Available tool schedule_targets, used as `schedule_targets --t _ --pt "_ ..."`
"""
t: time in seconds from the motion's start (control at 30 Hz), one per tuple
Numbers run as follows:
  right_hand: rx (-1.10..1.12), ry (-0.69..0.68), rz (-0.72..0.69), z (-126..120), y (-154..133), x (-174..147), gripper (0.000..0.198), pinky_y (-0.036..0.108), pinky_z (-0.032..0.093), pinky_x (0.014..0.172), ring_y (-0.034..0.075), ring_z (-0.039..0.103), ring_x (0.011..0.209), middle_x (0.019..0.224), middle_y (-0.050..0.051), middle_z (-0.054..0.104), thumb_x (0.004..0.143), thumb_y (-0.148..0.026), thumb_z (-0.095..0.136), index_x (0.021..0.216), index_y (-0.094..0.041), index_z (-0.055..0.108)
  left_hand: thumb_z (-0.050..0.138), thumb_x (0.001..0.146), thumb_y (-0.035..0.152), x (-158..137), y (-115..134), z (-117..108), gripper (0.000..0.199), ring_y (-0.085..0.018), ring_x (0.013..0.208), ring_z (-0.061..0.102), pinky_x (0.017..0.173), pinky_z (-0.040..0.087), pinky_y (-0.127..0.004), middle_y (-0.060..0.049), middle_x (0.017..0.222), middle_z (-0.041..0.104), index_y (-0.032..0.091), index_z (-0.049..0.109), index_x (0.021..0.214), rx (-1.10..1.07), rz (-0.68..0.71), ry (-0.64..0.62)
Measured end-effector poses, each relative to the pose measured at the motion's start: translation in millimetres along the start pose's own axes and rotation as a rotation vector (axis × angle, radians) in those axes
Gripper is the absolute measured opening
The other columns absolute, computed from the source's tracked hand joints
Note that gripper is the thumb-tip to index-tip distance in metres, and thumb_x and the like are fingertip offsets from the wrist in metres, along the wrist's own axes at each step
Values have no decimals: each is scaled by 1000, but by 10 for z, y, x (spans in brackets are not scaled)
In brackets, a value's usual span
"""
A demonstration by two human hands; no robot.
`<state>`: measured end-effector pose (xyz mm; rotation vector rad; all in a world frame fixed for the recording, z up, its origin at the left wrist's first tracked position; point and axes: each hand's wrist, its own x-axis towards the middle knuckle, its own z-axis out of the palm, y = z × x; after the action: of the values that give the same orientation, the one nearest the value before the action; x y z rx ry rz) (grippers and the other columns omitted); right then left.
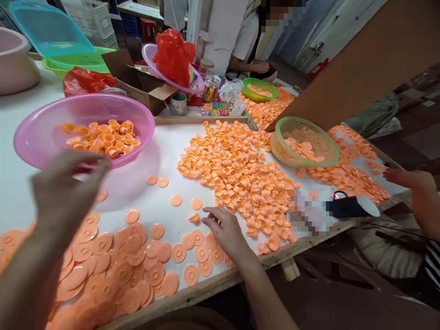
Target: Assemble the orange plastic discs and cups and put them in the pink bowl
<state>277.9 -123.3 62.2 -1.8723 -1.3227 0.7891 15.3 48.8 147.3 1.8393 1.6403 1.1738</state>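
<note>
My left hand (68,183), blurred by motion, hovers at the near rim of a pink plastic bowl (30,123) holding many small orange cups (110,137). Its thumb and fingertips come near each other, and I cannot make out whether anything is between them. Low over the white table, my right hand (225,229) has its fingers apart and is open. Just left of its fingertips lies a single orange cup (194,218) on its side. Flat orange discs (156,272) like little saucers spread in a heap below both hands. A large pile of orange cups (237,169) lies beyond my right hand.
A green-rimmed basket (304,142) with orange discs stands right of the cup pile. A dark mug (352,205) lies near the table edge. At the back are a cardboard box (140,85) and a red bag (174,57). Another person's hand (412,181) is at right.
</note>
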Motion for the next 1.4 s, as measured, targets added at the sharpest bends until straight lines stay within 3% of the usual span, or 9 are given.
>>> schedule_targets --t 0.07,0.13,0.23,0.47,0.73,0.87,1.07,1.3,1.4 --pt "32 -32 -15 142 -69 47 20 28 48 74 17 64 81 91 4 71 90 -25 59 104 -22 72 65 82 34 -483 -10 283 14 -12 69 60 64 50 -25 3 74 68 21 70 78 -51 122 -344" --pt "-8 -78 -17 243 -96 120 15 26 46 69 15 63 75 82 3 71 89 -26 59 88 -20 73 59 83 25 -985 -46 605 13 -15 75 61 68 49 -28 -2 78 69 22 70 78 -125 242 -660" --pt "-88 -95 30 254 -21 191 30 24 40 60 13 56 61 62 1 64 89 -27 57 63 -18 65 58 80 15 -1478 -80 989 15 -20 85 58 74 44 -34 -4 88 67 23 70 83 31 313 -848" --pt "95 48 192 -13 251 57 8 23 41 54 14 55 60 62 -1 60 76 -25 62 72 -18 62 57 86 21 -1454 -72 1177 13 -23 93 53 79 34 -38 -5 94 62 23 69 89 217 321 -782" --pt "164 -29 215 138 141 67 11 23 42 55 14 56 60 62 -1 61 73 -22 57 72 -17 67 61 80 18 -1491 -234 1031 32 -23 96 55 80 35 -36 -4 102 63 28 66 110 185 162 -826" --pt "103 -32 228 249 104 93 11 22 41 54 14 55 59 59 -1 61 72 -21 56 68 -17 66 59 85 22 -1520 -165 1137 13 -22 92 55 79 34 -36 -4 92 63 24 69 94 173 217 -767" --pt "-101 -16 151 371 32 150 15 23 35 52 12 50 52 51 -3 56 69 -11 55 57 -20 56 55 85 18 -1500 -185 1226 15 -20 83 55 76 35 -34 -4 83 65 20 68 77 135 227 -758" --pt "-192 -36 104 364 -16 163 20 23 33 54 13 52 55 55 -2 57 73 -8 53 58 -20 51 59 76 22 -1218 8 1190 13 -17 71 62 63 40 -26 -3 76 71 19 71 79 -103 -225 -911" --pt "-220 -45 99 347 -37 155 21 24 33 55 14 52 56 55 -2 57 75 -7 53 59 -20 51 56 74 22 -1211 88 1272 14 -15 64 57 58 34 -25 -1 65 66 18 64 63 37 -232 -880"
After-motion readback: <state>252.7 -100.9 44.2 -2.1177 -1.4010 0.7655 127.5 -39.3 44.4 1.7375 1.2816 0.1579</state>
